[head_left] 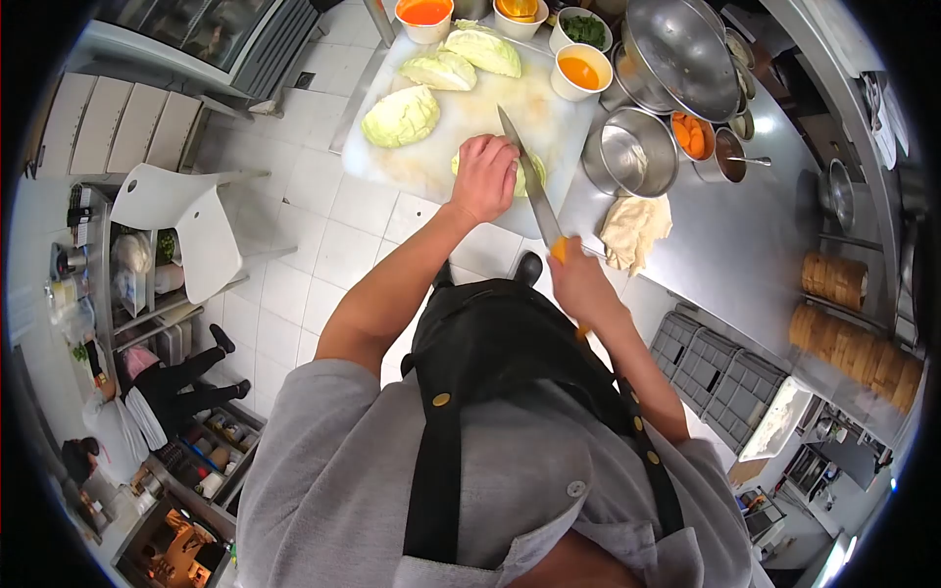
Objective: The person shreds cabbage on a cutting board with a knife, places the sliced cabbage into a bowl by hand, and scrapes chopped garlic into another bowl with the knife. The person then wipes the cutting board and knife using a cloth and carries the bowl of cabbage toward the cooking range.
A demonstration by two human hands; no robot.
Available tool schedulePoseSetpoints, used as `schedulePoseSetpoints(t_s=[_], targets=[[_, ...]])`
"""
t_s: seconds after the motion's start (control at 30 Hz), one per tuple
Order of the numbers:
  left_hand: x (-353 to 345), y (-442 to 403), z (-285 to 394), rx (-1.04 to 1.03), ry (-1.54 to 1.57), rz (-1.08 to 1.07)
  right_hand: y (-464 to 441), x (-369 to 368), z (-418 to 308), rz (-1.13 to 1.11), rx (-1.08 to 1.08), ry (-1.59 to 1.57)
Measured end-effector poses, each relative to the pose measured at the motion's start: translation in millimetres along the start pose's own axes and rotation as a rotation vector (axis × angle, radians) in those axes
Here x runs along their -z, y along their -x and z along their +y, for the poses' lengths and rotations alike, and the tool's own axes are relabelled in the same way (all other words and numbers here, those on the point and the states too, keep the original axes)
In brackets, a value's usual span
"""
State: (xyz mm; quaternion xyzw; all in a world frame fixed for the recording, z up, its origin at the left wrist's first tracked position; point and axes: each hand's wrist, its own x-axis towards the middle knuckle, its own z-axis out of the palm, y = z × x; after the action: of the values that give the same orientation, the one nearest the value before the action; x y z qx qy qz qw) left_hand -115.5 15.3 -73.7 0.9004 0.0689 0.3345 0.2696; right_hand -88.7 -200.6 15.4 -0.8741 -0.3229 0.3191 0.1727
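Observation:
My left hand point(484, 178) is closed over a piece of cabbage point(534, 176) near the front edge of the white cutting board point(431, 167). In my right hand point(582, 284) is the yellow handle of a long knife point(530, 178); its blade points away from me and lies against the right side of that piece. Farther back on the board rest three more cabbage pieces: one at the left point(401, 117), one behind it point(438, 71) and one at the back point(484, 52). The fingertips of my left hand are partly hidden.
Tubs of orange liquid point(578, 73) and chopped greens point(582, 31) stand at the back right. Steel bowls point(630, 152) and a beige cloth point(636, 231) lie on the steel counter point(725, 245). A white chair point(181, 220) and another person point(147, 402) are at the left.

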Motion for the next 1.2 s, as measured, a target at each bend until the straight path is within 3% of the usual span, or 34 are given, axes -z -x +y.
schedulePoseSetpoints(t_s=[0.1, 0.2, 0.3, 0.47, 0.77, 1.1, 1.2], targets=[[0, 2, 2, -0.002, -0.022, 0.006, -47, -26, -1, 0.11, 0.201, 0.044], [1, 3, -4, 0.006, 0.065, -0.006, -75, -56, 10, 0.155, 0.101, -0.065], [8, 4, -18, -0.02, 0.199, -0.041, -36, -32, 14, 0.145, 0.082, -0.1], [5, 5, -11, 0.016, 0.109, -0.024, 28, 2, 1, 0.151, 0.033, -0.026], [7, 6, -13, -0.013, 0.089, -0.034, 37, 11, -21, 0.08, -0.017, 0.007], [3, 8, -18, 0.008, 0.131, 0.009, 1, 25, -37, -0.036, -0.035, 0.135], [4, 7, -19, 0.035, 0.163, 0.029, -38, 15, -41, 0.043, 0.067, 0.105]])
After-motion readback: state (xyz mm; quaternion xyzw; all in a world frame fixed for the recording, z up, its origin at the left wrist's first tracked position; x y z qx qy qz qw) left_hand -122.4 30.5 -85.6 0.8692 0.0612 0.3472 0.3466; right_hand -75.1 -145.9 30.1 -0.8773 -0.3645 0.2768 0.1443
